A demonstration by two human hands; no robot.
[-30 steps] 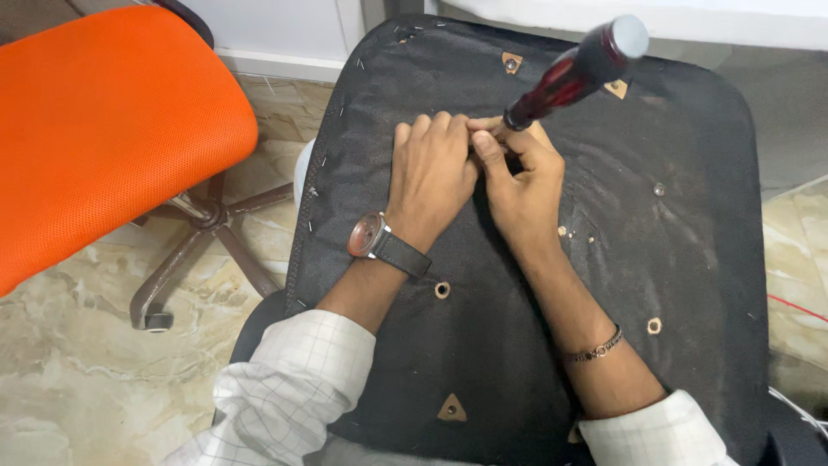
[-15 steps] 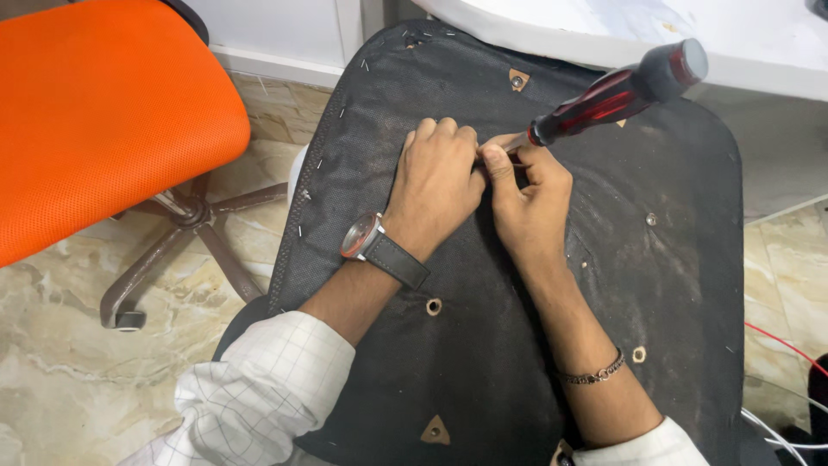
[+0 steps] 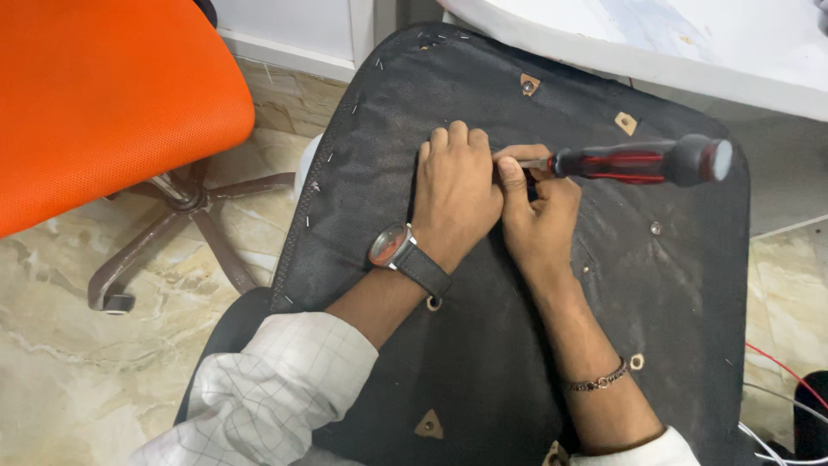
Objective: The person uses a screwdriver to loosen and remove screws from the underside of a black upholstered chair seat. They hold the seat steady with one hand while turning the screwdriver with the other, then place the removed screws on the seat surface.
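Your right hand [image 3: 535, 216] pinches the red-and-black-handled screwdriver [image 3: 638, 161]; your left hand [image 3: 455, 192], fingers curled, presses the black fabric seat underside [image 3: 673, 285] beside it.

We see an orange chair [image 3: 103, 95] on a marble floor [image 3: 78, 362], a white table [image 3: 690, 43], and cables [image 3: 776, 406] at right.

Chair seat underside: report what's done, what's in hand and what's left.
Done: most screw holes in the black seat base look empty. In hand: the right hand pinches the red screwdriver near its tip; the left hand presses beside it. Left: a screw remains.
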